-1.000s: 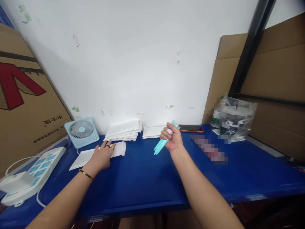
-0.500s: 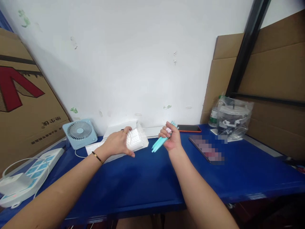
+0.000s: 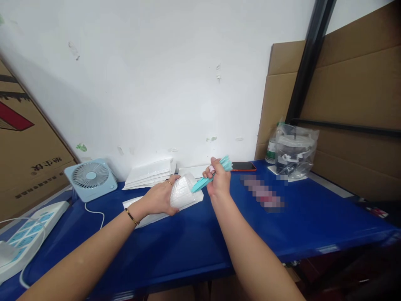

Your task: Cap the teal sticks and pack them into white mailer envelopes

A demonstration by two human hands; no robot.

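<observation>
My left hand (image 3: 163,195) is wrapped round a white bubble mailer (image 3: 184,190), whose mouth gapes toward the right. In my right hand (image 3: 218,177) is a bundle of thin turquoise sticks (image 3: 202,184), gripped in a closed fist. The lower left ends of the bundle are at the mailer's mouth; whether they are inside it I cannot tell. What the sticks are exactly does not show. Behind my left hand lies a stack of white mailers (image 3: 150,173).
A blue fan (image 3: 90,177) and a white power strip (image 3: 34,238) stand at the left of the blue table (image 3: 188,251). An orange-edged phone (image 3: 243,167) lies by the wall. To the right are a bottle (image 3: 271,148) and a bagged container (image 3: 294,152).
The turquoise sticks and the mailer have come together, the stick ends now at its mouth. The mailer's opening has turned toward the right hand. The view has shifted to the right.
</observation>
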